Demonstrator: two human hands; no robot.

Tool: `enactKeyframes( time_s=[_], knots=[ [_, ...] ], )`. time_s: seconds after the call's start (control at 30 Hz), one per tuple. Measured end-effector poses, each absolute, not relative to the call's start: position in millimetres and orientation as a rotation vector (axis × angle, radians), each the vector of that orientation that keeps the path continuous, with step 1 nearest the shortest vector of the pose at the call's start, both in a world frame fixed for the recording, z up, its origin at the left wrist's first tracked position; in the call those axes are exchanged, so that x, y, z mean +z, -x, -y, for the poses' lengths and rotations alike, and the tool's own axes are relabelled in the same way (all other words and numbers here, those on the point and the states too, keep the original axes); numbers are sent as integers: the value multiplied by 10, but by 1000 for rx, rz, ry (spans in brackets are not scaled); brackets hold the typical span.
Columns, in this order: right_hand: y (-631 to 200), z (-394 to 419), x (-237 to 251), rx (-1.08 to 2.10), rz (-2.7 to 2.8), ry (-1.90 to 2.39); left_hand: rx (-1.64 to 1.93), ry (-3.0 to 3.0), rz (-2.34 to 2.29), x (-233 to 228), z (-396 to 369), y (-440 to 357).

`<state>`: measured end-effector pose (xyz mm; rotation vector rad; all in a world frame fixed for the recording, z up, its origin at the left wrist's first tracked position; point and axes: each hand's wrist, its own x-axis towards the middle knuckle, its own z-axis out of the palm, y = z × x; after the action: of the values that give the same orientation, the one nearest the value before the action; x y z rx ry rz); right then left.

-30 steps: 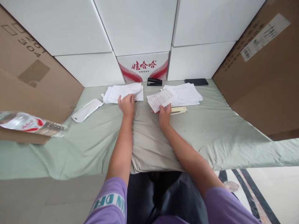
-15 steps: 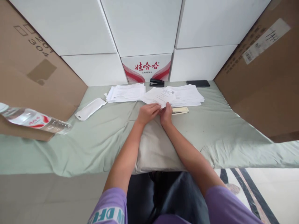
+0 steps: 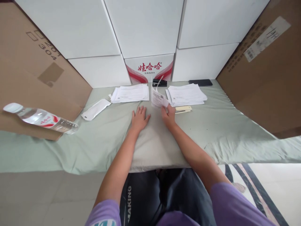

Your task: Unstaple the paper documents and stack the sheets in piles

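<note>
Green cloth-covered table (image 3: 70, 147), white boxes (image 3: 145, 28) stacked behind — paper sorting under way.
Right hand (image 3: 168, 116) pinches a printed sheet (image 3: 159, 99) by its lower edge, lifted between two paper stacks, left stack (image 3: 130, 93) and right stack (image 3: 186, 94). Left hand (image 3: 139, 118) lies flat on the cloth, fingers spread, holding nothing. Best to keep the pinch light and lay the sheet square on a stack — stapler (image 3: 159, 83) sits behind.

The left hand (image 3: 139, 118) lies flat on the cloth-covered table (image 3: 98, 141), just left of the right hand (image 3: 168, 115), which pinches a printed sheet (image 3: 159, 99) standing up beyond it. Beyond the left hand lies one paper stack (image 3: 130, 93); beyond and right of the right hand lies another (image 3: 186, 94). A stapler (image 3: 159, 82) sits behind the sheet. A water bottle (image 3: 41, 118) lies far left of the left hand.
</note>
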<state>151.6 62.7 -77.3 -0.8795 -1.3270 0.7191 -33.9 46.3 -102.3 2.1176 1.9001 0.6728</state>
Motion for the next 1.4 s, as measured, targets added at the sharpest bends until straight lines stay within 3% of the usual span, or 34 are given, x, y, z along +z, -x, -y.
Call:
enactKeyframes(
  time_s=[0.1,0.33,0.47,0.77,1.07,1.4],
  knots=[
    [-1573,-615,-759,691,1398,882,773,-2027,-1866,-1066,-488,370],
    [-1727,-630,-744,697,1385,896,1535,-1583,-1470,-1006,-619,533],
    [-1812,-676,-770,817,1261,890,1783,-1266,-1256,-917,-599,572],
    [-1831,-752,-912,922,1256,837,1853,-1153,-1143,-857,-475,528],
    [-1804,-647,-743,846,1183,856,1939,-1228,-1148,-889,-486,622],
    [-1845,-695,-762,868,1164,917,1792,-1169,-1162,-972,-549,646]
  ],
)
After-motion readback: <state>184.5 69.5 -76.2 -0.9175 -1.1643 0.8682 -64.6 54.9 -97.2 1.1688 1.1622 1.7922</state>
